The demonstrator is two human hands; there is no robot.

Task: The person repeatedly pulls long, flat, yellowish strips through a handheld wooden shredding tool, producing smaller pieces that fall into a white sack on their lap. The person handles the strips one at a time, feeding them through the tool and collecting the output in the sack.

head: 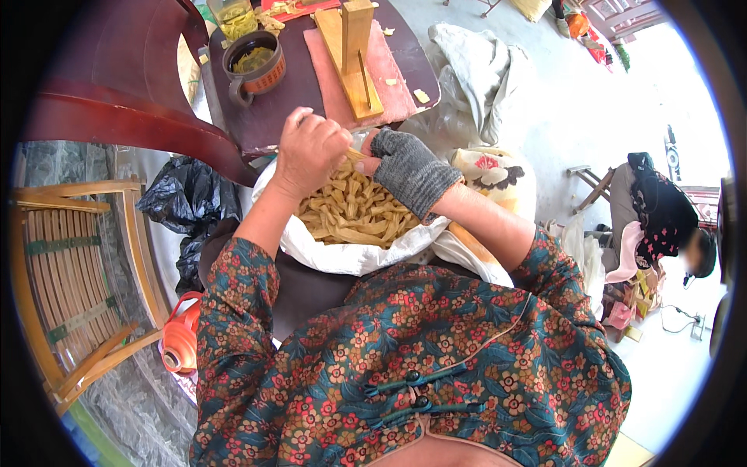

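Observation:
My left hand (312, 149), bare, is closed over one end of a tan, fibrous strip (354, 155). Close on its right, my right hand (408, 166), in a grey fingerless knitted glove, pinches the strip between thumb and fingers. Under both hands a white woven sack (344, 258) lies open on my lap, with many knotted-looking tan strips (356, 213) inside. Just beyond my hands a wooden stand (350, 64) with an upright block and a thin pointed metal rod rests on a pink cloth (327, 93). What my left palm covers is hidden.
A mug (255, 64) of dark liquid and a glass (233, 17) stand on the dark red table (292, 119). A red chair (134, 117) is at upper left, a wooden folding chair (87, 192) and black plastic bag (187, 192) at left. Another person (659, 210) bends over at right.

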